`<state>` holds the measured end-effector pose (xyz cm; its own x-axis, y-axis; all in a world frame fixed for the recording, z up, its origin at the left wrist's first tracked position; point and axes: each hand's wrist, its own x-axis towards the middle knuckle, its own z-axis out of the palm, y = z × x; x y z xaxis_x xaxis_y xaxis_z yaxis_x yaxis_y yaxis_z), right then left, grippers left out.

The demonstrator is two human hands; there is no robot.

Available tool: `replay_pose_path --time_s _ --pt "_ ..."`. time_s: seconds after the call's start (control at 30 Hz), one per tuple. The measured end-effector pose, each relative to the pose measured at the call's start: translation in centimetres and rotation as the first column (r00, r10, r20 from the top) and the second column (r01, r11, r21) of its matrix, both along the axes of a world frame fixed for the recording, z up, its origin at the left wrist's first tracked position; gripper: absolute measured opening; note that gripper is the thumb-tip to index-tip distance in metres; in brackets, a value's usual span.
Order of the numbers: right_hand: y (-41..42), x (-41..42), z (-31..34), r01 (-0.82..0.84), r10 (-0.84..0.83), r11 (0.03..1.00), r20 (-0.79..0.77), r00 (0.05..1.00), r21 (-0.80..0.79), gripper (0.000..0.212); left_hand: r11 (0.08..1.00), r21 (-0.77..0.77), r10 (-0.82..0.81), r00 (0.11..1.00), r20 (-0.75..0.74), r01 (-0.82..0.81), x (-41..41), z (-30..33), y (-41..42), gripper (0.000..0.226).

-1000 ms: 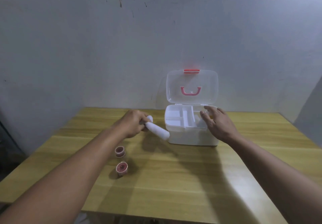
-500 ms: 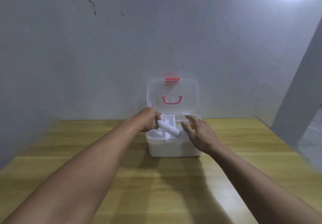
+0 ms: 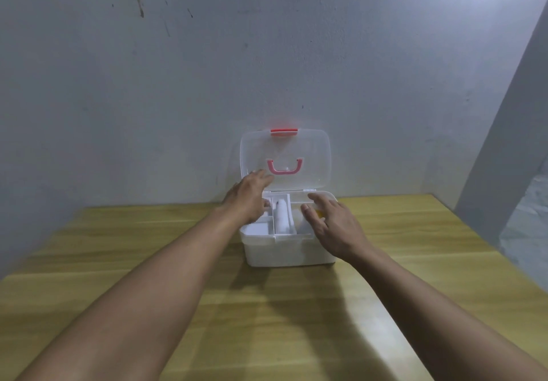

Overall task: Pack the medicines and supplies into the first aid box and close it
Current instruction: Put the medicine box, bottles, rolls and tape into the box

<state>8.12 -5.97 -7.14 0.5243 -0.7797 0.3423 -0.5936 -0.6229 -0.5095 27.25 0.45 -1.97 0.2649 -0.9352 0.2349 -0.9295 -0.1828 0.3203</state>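
The white first aid box [image 3: 289, 251] stands at the table's far side, its clear lid [image 3: 308, 158] with a pink handle upright against the wall. A white bandage roll [image 3: 281, 217] lies in the middle compartment of the inner tray. My left hand [image 3: 249, 199] hovers over the box's left back corner, fingers spread and reaching toward the lid, holding nothing. My right hand [image 3: 332, 226] rests over the right side of the tray, fingers apart; something yellow shows under it, partly hidden.
The wooden table [image 3: 267, 321] runs from the near edge to a grey wall [image 3: 207, 84] just behind the box. A grey panel [image 3: 510, 143] rises at the right, past the table's right edge.
My left hand has let go of the white roll, which now lies in the middle compartment, and has lifted toward the lid. The view has shifted, so the small pots are out of frame.
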Motion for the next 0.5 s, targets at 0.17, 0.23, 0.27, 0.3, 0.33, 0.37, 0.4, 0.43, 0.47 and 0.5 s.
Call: replay_pose_path --time_s 0.17,0.23,0.27,0.3,0.33,0.37,0.4,0.43,0.47,0.5 --pt "0.0 0.1 -0.1 0.004 -0.004 1.000 -0.004 1.000 -0.006 0.057 0.999 0.026 -0.036 0.993 -0.114 0.040 -1.3 -1.5 1.1 0.046" --pt "0.0 0.1 -0.1 0.008 -0.008 1.000 -0.006 1.000 -0.004 0.057 0.981 0.175 -0.084 0.996 -0.033 0.088 -1.3 -2.2 1.1 0.053" --pt "0.0 0.0 -0.1 0.007 -0.007 1.000 -0.006 1.000 -0.003 0.057 0.975 0.206 -0.087 0.996 -0.004 0.086 -1.3 -2.4 1.0 0.054" --pt "0.0 0.0 -0.2 0.007 -0.007 1.000 -0.006 1.000 -0.002 0.057 0.975 0.205 -0.083 0.997 -0.004 0.082 -1.3 -2.4 0.9 0.055" --pt "0.0 0.0 -0.2 0.007 -0.007 1.000 -0.006 1.000 -0.001 0.057 0.981 0.178 -0.076 0.997 -0.023 0.079 -1.3 -2.3 0.9 0.055" --pt "-0.1 0.0 -0.2 0.008 -0.008 1.000 -0.006 1.000 0.001 0.057 0.988 0.137 -0.065 0.997 -0.047 0.071 -1.3 -2.2 1.0 0.056" --pt "-0.1 0.0 -0.1 0.008 -0.008 1.000 -0.007 1.000 0.003 0.056 0.994 0.092 -0.052 0.996 -0.067 0.058 -1.2 -2.0 1.2 0.056" --pt "-0.1 0.0 0.0 0.006 -0.006 1.000 -0.008 1.000 0.005 0.056 0.998 0.059 -0.035 0.996 -0.080 0.039 -1.0 -1.7 1.7 0.057" --pt "-0.2 -0.1 0.0 0.005 -0.004 1.000 -0.009 1.000 0.006 0.056 0.999 0.031 -0.019 0.996 -0.091 0.022 -0.5 -1.5 2.2 0.057" --pt "-0.2 -0.1 0.1 0.004 -0.004 1.000 -0.007 1.000 0.004 0.056 1.000 0.012 -0.005 0.995 -0.103 0.006 0.1 -1.2 3.0 0.055"
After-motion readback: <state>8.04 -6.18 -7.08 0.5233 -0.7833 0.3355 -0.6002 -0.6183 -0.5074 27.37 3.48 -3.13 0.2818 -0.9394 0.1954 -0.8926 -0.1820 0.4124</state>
